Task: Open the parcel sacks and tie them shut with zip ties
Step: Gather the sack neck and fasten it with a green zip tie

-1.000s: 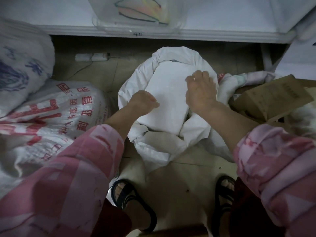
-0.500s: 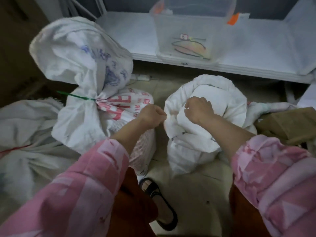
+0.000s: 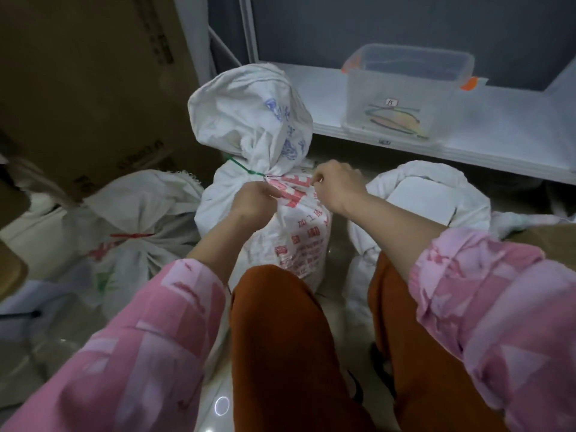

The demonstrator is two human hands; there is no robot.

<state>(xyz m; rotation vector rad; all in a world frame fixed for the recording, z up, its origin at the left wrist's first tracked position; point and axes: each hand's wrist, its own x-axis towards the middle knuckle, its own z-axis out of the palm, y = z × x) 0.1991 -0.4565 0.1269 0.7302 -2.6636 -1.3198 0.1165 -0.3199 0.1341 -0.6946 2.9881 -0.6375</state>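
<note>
At the tied sack (image 3: 258,188) neck, both grips (image 3: 252,199) (image 3: 338,183) curled, pinching something too small to discern.

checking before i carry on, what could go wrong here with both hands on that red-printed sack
1. The right hand and left hand pinch the red-printed sack right at the green zip tie; tugging could snag or drag the tied sack above.
2. The open sack beside the right arm is untied; a knock could spill its white parcel.
</note>
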